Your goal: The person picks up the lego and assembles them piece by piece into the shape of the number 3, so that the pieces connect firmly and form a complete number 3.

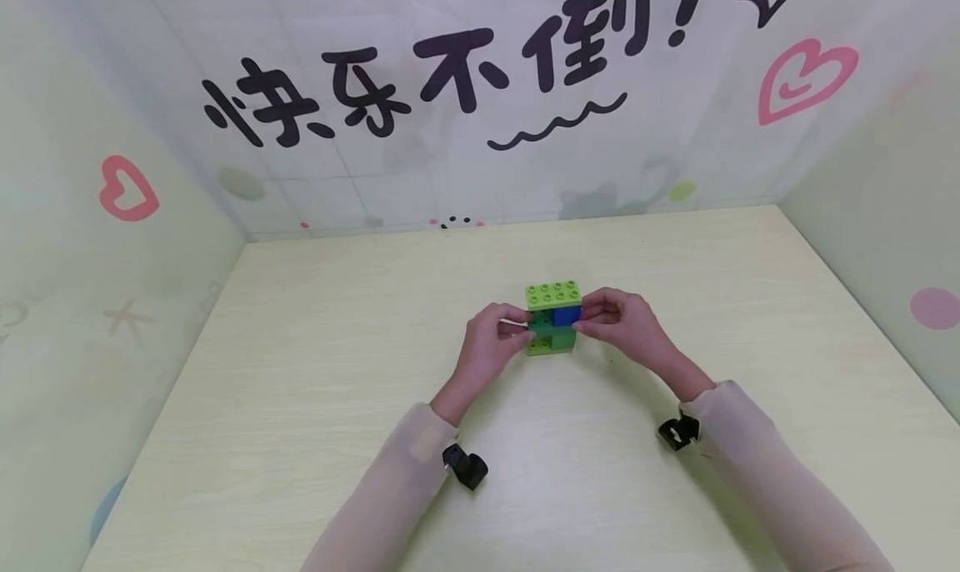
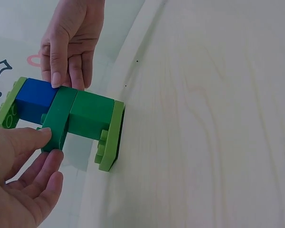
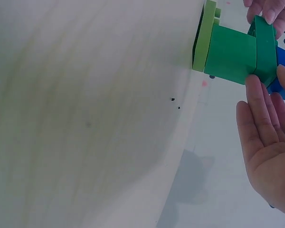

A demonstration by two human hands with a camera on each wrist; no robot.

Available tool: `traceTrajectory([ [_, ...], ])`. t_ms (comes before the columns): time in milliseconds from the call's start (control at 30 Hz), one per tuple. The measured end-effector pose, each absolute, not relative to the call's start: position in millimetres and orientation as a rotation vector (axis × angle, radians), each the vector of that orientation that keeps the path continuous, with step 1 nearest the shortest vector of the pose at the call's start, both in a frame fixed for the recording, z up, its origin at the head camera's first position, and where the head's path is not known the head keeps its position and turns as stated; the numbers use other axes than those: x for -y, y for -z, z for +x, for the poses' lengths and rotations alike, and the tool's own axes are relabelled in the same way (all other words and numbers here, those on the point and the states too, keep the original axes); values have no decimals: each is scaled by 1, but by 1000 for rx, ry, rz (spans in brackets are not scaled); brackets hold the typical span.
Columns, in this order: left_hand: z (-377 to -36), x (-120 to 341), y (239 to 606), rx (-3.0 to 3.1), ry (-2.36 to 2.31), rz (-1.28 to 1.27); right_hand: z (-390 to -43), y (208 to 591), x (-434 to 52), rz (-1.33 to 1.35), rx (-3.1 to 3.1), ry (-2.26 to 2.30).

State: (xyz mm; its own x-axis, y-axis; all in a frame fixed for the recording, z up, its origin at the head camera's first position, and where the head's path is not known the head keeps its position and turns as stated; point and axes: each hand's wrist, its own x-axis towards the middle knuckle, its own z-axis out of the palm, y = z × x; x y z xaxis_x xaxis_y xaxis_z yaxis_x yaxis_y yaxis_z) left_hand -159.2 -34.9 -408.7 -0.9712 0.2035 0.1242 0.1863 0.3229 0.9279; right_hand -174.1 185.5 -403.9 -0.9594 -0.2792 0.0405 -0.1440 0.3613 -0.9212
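A stack of toy building bricks stands between the two hands. Its top is a light green brick with studs; below come a blue brick, a long dark green brick, a green brick and a light green base brick. From the left side, my left hand pinches the free end of the long dark green brick between thumb and fingers. My right hand grips the opposite side, its thumb at the blue brick and fingertips touching the green bricks. Whether the base touches the table cannot be told.
A pale wood-grain table lies under both forearms. White printed walls enclose its back and sides, close behind the bricks. Small black cameras hang at both sleeve cuffs.
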Motion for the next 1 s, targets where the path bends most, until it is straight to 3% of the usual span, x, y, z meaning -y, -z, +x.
traceTrajectory([
  [1000, -177, 36, 399, -2553, -1683, 337, -185, 395, -181, -373, -2541, 1602],
])
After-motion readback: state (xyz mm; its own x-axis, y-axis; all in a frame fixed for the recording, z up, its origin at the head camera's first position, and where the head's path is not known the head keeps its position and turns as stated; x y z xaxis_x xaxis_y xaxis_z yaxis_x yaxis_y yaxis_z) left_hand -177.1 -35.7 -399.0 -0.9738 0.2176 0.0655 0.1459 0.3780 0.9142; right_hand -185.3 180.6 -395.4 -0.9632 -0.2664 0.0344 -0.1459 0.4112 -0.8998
